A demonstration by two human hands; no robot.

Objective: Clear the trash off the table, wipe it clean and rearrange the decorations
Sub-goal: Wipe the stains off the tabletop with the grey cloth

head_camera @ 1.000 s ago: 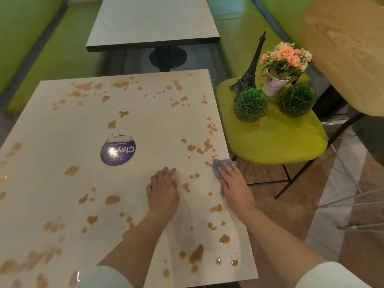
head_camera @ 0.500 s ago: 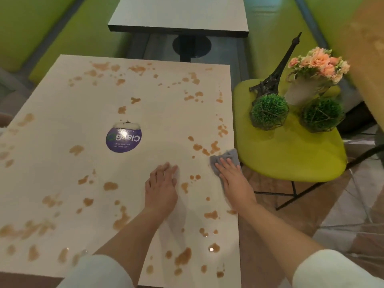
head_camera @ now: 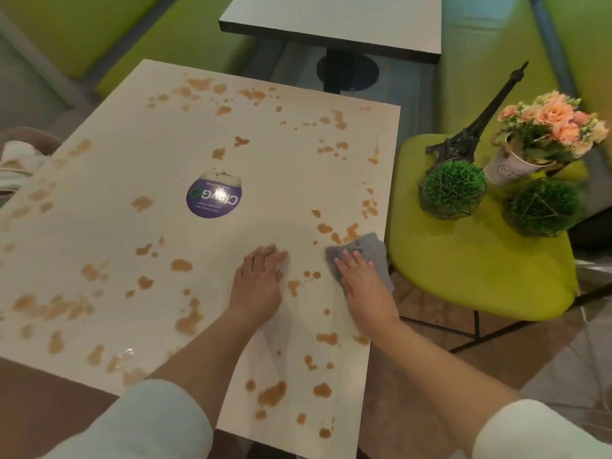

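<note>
Head view looks down on the cream counter point(head_camera: 265, 154), spattered all over with brown stains. At 3 o'clock a green chair point(head_camera: 470, 276) carries two green moss balls point(head_camera: 452, 187), a white pot point(head_camera: 506, 167) of peach flowers point(head_camera: 553, 122) and a dark tower model point(head_camera: 477, 127). A purple sticker point(head_camera: 213, 198) sits mid-counter. The right hand point(head_camera: 364, 286) presses a grey cloth point(head_camera: 371, 256) flat at the 3 o'clock edge; the left hand point(head_camera: 260, 281) lies flat, fingers straight, holding nothing.
</note>
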